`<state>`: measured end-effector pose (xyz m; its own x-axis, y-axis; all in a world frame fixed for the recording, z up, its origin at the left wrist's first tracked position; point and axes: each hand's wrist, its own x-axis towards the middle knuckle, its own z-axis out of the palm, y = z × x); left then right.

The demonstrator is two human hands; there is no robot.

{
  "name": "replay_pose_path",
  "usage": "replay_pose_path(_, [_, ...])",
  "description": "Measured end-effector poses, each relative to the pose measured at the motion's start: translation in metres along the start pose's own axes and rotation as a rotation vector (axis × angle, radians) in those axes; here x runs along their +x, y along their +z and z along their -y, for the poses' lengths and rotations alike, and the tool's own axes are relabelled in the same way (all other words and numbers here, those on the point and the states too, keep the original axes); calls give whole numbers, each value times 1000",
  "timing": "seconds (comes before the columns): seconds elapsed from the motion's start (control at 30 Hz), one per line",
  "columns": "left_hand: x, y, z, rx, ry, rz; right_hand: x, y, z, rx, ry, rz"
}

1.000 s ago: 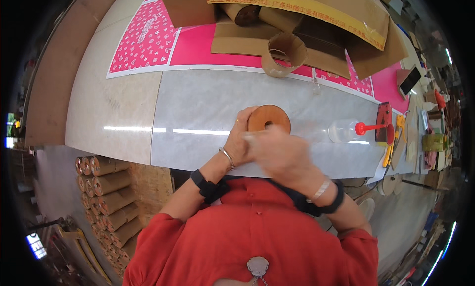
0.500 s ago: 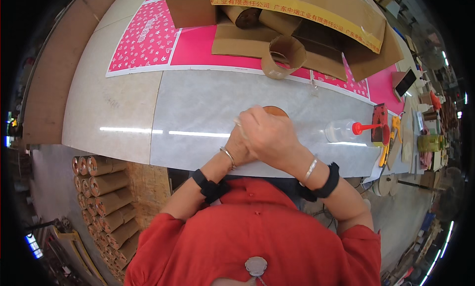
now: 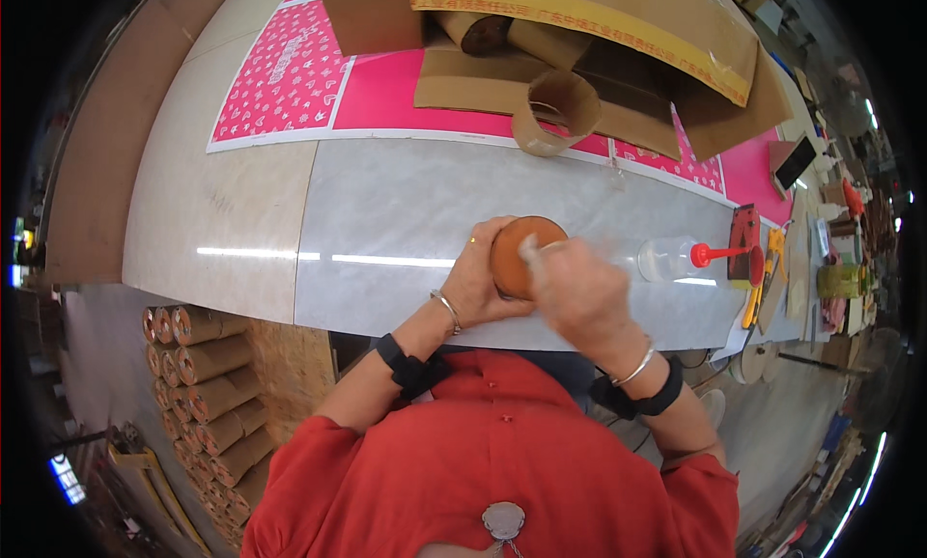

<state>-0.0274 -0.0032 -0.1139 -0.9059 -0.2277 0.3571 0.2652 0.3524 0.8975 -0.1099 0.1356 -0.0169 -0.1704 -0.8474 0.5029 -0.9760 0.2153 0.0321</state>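
Note:
My left hand [image 3: 480, 280] is wrapped round a cylinder with an orange-brown round end [image 3: 514, 265], held near the front of the table. The rest of the cylinder is mostly hidden by the hands. At the right rim of that end is my right hand [image 3: 584, 292], smeared by motion, its fingers curled closed. A small whitish piece shows at its fingertips, too blurred to name. Right of the hands, a clear squeeze bottle [image 3: 666, 260] with a red nozzle lies with its nozzle on a red stand [image 3: 743, 239].
At the back, an open cardboard box [image 3: 579, 17] holds brown cardboard tubes. A roll of tape [image 3: 555, 114] stands at its front. Pink printed sheets [image 3: 280, 75] lie under it. A yellow cutter [image 3: 763, 278] lies on the right; stacked tubes [image 3: 208, 365] stand below the table's left edge.
My right hand has moved right and down from above my left hand. The cylinder's orange-brown end, mostly covered before, now shows in my left hand.

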Motion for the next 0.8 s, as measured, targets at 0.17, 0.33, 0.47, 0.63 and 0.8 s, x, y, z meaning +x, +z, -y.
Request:
replay_pose_path(0.17, [-1, 1, -8, 60, -23, -29, 30, 21, -13, 66, 219, -83])
replay_pose_path(0.33, [-1, 0, -9, 83, -23, 8, 5, 46, -76, -37, 363, -74])
replay_pose_path(0.47, [-3, 0, -9, 21, -48, 6, -35, 36, -72, 5, 644, 132])
replay_pose_path(0.63, [-2, -11, -32, -13, -273, -11, -45, -5, -46, 19, 452, -69])
replay_pose_path(0.8, [13, -10, -59, -232, -249, 9, -78, -7, -27, 1816, 929, 74])
